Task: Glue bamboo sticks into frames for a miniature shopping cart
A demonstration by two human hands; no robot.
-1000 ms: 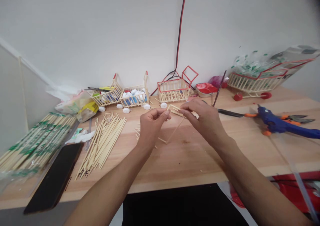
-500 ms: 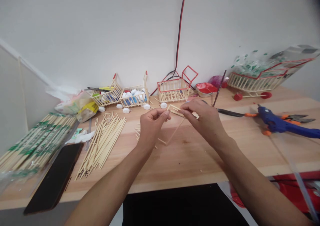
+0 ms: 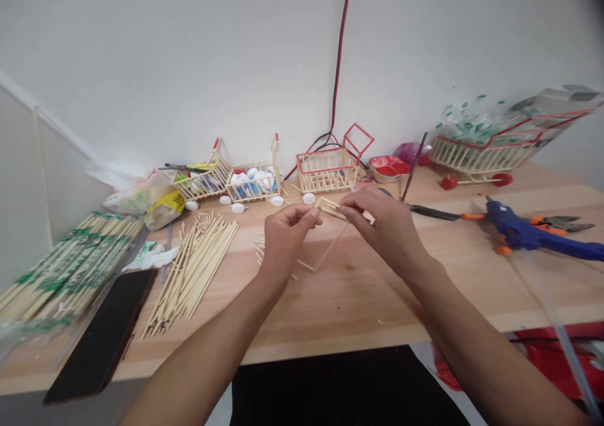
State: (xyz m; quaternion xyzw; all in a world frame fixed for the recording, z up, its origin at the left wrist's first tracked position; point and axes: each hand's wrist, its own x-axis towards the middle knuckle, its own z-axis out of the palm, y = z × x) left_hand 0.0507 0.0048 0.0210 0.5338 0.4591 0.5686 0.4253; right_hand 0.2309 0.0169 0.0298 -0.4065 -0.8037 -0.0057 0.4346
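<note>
My left hand (image 3: 289,231) is closed in a pinch on one end of a small frame of thin wooden sticks (image 3: 333,208), above the middle of the table. My right hand (image 3: 377,221) pinches the frame's other end between thumb and fingers. One pale stick (image 3: 331,245) slants down below the hands to a corner near the tabletop; whether it belongs to the same frame I cannot tell. Short loose sticks (image 3: 259,250) lie beside my left wrist, partly hidden by it. A loose pile of long sticks (image 3: 201,269) is farther left.
Small stick-built carts (image 3: 253,184) and a red-rimmed basket (image 3: 328,173) line the wall. A red paint tray (image 3: 389,167) stands near a larger cart (image 3: 486,155). Right lie a blue glue gun (image 3: 514,224) and pliers (image 3: 566,224); left, a black phone (image 3: 101,338) and wrapped stick bundles (image 3: 80,262).
</note>
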